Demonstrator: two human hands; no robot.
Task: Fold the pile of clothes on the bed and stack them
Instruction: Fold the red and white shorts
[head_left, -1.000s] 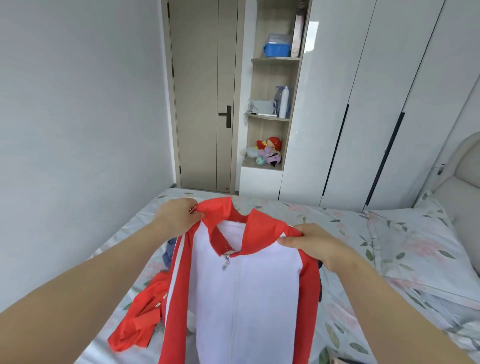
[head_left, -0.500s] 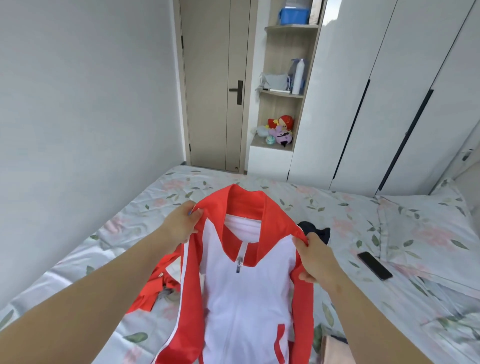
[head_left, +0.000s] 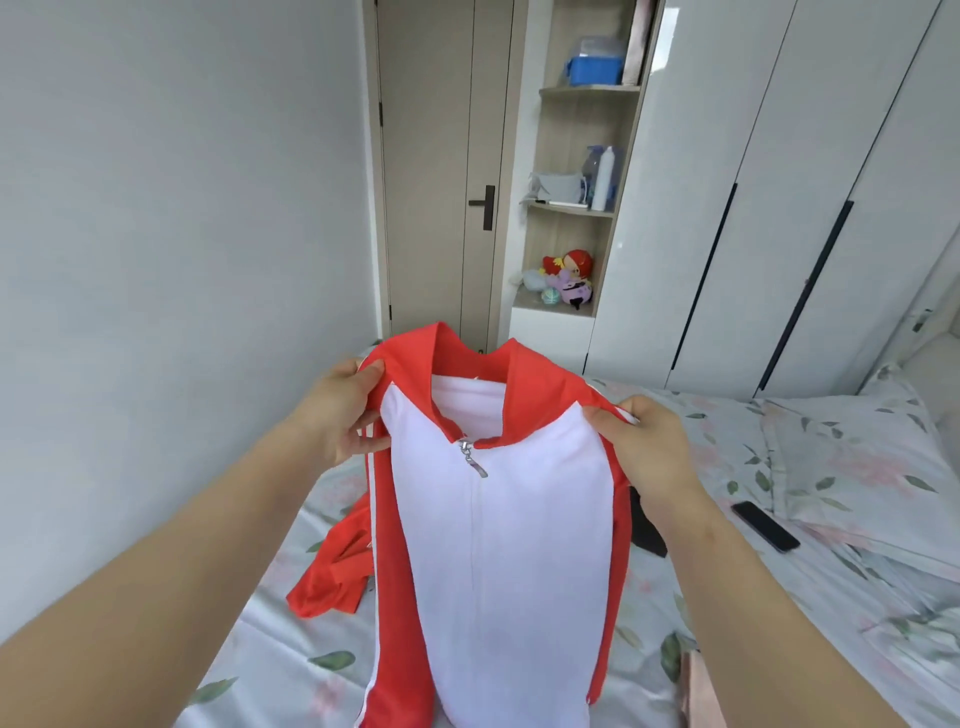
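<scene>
**A:** Where did the garment sit in this view?

**B:** We held the red-and-white zip-front track jacket (head_left: 498, 545) upright in the air above the floral-sheeted bed (head_left: 270, 649). Its white front faced us and the zip was closed to the collar. The hem ran out of the bottom of the view, so we could not tell whether it touched the bed.

**A:** And the hands?

**B:** Our left hand (head_left: 343, 410) pinched the left shoulder, thumb on top and fingers curled beneath. Our right hand (head_left: 644, 441) gripped the right shoulder, fingers curled over the red edge. The jacket hung between the two hands, with its collar standing just above them.

**A:** How did we expect the fabric to handle?

**B:** We judged it light, soft and limp, probably a smooth synthetic that would slide on itself when folded. The shoulders seemed the proper hold, since they kept the front panel flat as it was lowered.

**A:** What lay nearby?

**B:** A crumpled red cloth (head_left: 332, 577) lay on the bed just left of the jacket; we could not tell whether it was a sleeve or a separate piece. A dark garment (head_left: 647, 530) showed beside our right wrist. A black phone (head_left: 766, 526) lay near the floral pillow (head_left: 857, 457).
</scene>
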